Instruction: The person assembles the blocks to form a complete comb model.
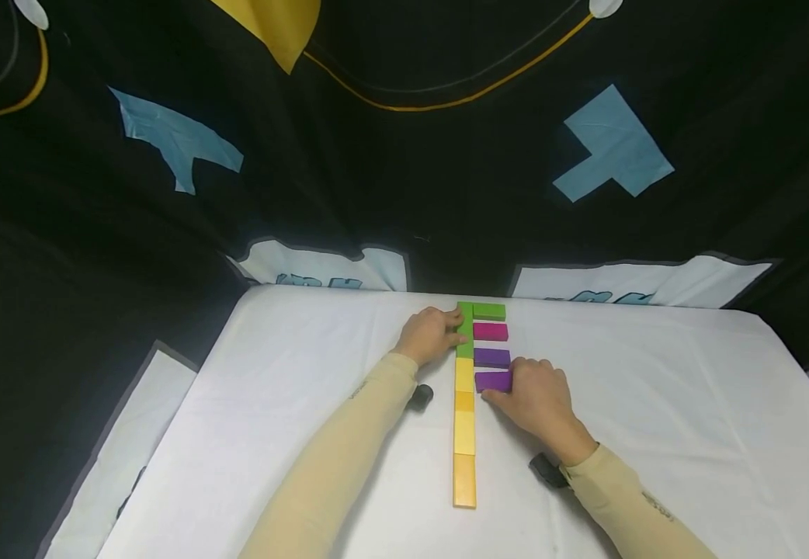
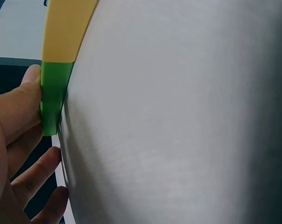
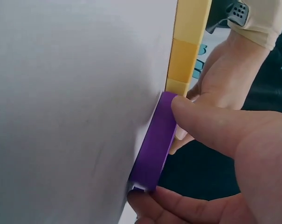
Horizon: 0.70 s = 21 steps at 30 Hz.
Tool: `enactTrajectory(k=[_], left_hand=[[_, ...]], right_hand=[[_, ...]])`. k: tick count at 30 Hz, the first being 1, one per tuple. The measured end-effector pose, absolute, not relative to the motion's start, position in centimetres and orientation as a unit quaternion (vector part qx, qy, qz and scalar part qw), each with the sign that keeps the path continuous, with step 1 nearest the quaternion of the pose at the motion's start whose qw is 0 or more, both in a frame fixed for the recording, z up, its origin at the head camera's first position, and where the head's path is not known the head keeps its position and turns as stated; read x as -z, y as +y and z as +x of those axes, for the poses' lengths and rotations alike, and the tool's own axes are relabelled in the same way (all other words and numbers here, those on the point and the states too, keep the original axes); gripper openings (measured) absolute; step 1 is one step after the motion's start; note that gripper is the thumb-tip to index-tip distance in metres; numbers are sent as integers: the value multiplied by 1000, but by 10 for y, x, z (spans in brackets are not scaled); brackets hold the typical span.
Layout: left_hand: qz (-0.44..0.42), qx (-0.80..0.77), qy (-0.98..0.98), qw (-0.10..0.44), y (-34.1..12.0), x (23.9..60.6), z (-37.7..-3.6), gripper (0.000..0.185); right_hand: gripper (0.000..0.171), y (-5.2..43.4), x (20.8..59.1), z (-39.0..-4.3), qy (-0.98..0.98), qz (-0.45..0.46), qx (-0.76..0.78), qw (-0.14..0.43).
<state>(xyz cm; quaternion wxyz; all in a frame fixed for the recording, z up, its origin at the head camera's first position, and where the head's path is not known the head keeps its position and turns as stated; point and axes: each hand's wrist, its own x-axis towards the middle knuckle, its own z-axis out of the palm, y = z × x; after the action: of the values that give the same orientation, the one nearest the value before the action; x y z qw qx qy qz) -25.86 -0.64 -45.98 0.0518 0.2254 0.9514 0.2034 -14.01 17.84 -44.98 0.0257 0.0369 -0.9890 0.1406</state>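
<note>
A straight column of flat blocks runs down the white table in the head view, a green part [image 1: 465, 349] at its far end, then a yellow block [image 1: 463, 374] and more yellow and orange ones. My left hand [image 1: 427, 334] touches the green part from the left, thumb against its side in the left wrist view. My right hand [image 1: 536, 394] pinches a purple block [image 3: 154, 140] between thumb and fingers. That block lies crosswise, its left end close to the column's right side. Beyond it, another purple block [image 1: 491, 358], a magenta block [image 1: 491, 331] and a green block [image 1: 489, 312] stick out rightward.
The white-covered table [image 1: 656, 404] spreads on both sides of the column. A black patterned cloth [image 1: 432, 186] hangs behind its far edge. Dark wrist cameras [image 1: 548, 470] sit under both forearms, near the table surface.
</note>
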Motion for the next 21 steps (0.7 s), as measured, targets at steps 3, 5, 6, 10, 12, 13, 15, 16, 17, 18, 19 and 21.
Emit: enactTrajectory(k=[3, 5, 6, 10, 12, 13, 15, 16, 17, 18, 19, 21], left_hand=[[225, -202, 952, 49, -6, 460, -259, 50], [224, -203, 952, 49, -6, 460, -259, 49], [224, -203, 952, 49, -6, 460, -259, 50], [225, -201, 952, 52, -6, 460, -259, 50], [224, -202, 952, 53, -6, 460, -258, 50], [224, -202, 952, 53, -6, 460, -258, 50], [224, -204, 952, 53, -6, 460, -259, 50], [223, -204, 952, 52, -6, 460, -259, 50], [223, -203, 952, 53, -6, 460, -259, 50], [223, -203, 952, 53, -6, 460, -259, 50], [224, -202, 952, 53, -6, 460, -259, 50], [225, -204, 951, 51, -6, 460, -260, 50]], right_hand=[[51, 181, 451, -141, -987, 37, -153, 20], [47, 183, 451, -141, -986, 39, -163, 18], [45, 184, 450, -141, -985, 40, -168, 18], [40, 186, 449, -140, -982, 42, -186, 10], [39, 187, 448, -140, -980, 42, -193, 8], [38, 188, 448, -140, -980, 42, -197, 6], [38, 188, 448, -139, -979, 41, -202, 2], [37, 189, 448, -139, -978, 40, -204, 0], [37, 190, 448, -139, -978, 39, -205, -2], [37, 190, 448, -139, -978, 38, -206, -3], [37, 190, 448, -139, -978, 37, -207, -4], [37, 191, 448, -139, -977, 36, -211, -6]])
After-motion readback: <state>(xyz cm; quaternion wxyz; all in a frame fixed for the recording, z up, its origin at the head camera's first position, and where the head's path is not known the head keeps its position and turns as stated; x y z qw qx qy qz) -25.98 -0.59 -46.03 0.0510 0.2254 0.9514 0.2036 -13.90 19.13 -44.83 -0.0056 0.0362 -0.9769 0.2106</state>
